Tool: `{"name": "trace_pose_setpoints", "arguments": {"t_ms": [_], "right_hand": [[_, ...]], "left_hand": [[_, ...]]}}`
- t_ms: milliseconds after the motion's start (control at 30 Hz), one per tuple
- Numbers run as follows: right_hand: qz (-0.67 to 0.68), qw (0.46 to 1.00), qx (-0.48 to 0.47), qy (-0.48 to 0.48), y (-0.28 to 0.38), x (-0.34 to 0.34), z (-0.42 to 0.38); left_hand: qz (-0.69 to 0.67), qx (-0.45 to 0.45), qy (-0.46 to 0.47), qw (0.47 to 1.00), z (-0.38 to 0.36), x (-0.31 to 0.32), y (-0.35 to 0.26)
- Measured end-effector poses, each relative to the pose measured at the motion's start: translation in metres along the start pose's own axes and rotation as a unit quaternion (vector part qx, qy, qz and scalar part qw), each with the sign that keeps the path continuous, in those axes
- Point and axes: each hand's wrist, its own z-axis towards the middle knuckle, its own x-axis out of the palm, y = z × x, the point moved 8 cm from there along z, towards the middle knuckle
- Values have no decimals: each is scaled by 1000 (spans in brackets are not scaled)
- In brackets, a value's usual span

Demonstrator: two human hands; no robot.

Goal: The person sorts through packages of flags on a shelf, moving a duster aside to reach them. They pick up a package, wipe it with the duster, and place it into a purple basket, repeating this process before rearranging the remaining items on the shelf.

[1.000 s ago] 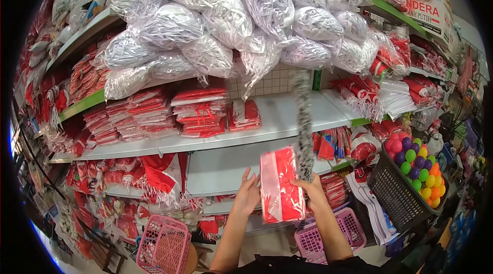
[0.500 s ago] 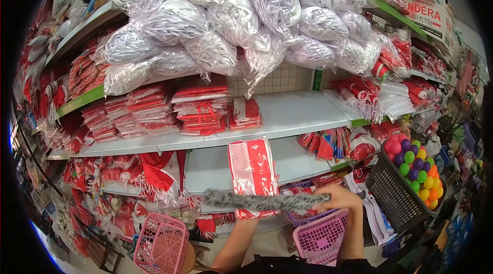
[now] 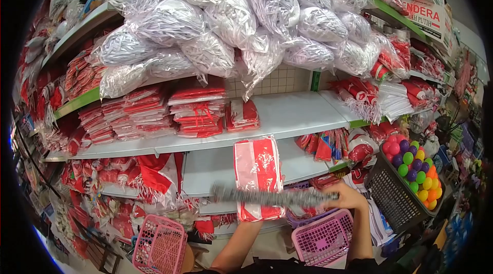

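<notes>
A stack of red and white cloth in clear plastic is held up in front of the shelves, resting on my left hand, which is mostly hidden beneath it. My right hand grips one end of a long grey patterned strip. The strip lies across the lower part of the stack, its far end blurred by motion. Behind, similar red and white packs stand in piles on the middle shelf, beside a smaller pile.
Bags of white strips hang over the upper shelf. Pink baskets stand low at the left and right. A dark crate of coloured balls is on the right. Rolled red and white cloths lie on the right shelf.
The packaged stack has shifted slightly to the right. My right hand and the grey strip have also moved a little to the right, and the strip's far end is now more blurred.
</notes>
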Motion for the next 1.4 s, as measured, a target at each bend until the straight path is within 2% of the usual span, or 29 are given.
{"name": "trace_pose_setpoints", "arguments": {"t_ms": [67,100,200,233,267,333,400,533,633,733,767,833,867,900,967,1067,1100,1200,1233,1333,1367,1400], "right_hand": [[-29,992,92,-87,-28,-18,3],[44,987,124,-94,-32,-19,3],[127,984,14,125,-2,18,9],[100,985,53,130,-13,21,11],[76,995,56,45,-24,7,19],[29,990,64,-121,-52,-21,38],[-99,956,125,-247,-80,-49,62],[-211,917,226,-253,-166,-68,136],[-305,903,174,-249,-197,-56,191],[-413,838,143,-328,-174,-45,206],[-387,846,132,-343,-150,-42,207],[-287,894,19,-344,-103,-20,199],[-149,932,-34,-330,-91,-2,191],[-7,948,-85,-308,-77,19,180],[163,922,-149,-318,-32,45,159],[76,938,-220,-256,30,57,164],[57,936,-215,-274,27,57,171],[19,924,-195,-329,2,56,203],[22,917,-187,-350,-5,54,213],[53,910,-152,-381,-29,47,247],[50,912,-151,-378,-37,45,259],[48,913,-150,-375,-45,45,271]], "left_hand": [[22,13,-44,999,-4,-9,-1],[32,19,-57,998,-3,-8,-2],[77,35,-69,994,3,11,-9],[129,32,-95,987,5,20,-11],[-20,12,51,998,13,6,-9],[48,52,-78,994,3,0,-18],[49,36,-87,994,1,-9,-20],[26,15,-86,996,4,-25,-23],[11,11,-87,996,9,-38,-25],[-4,6,-83,996,23,-49,-30],[-8,6,-80,997,33,-51,-34],[-16,4,-67,998,53,-54,-43],[-20,5,-56,998,65,-56,-50],[-26,6,-44,999,78,-59,-58],[-43,-1,-16,999,104,-69,-72],[-65,-26,31,997,144,-79,-89],[-71,-37,49,996,157,-82,-93],[-1,-27,-24,999,185,-96,-99],[8,-27,80,996,178,-67,-100],[-15,-55,-15,998,186,-97,-104],[-31,-26,-138,990,180,-119,-109],[-13,-24,-163,986,176,-122,-110]]}}
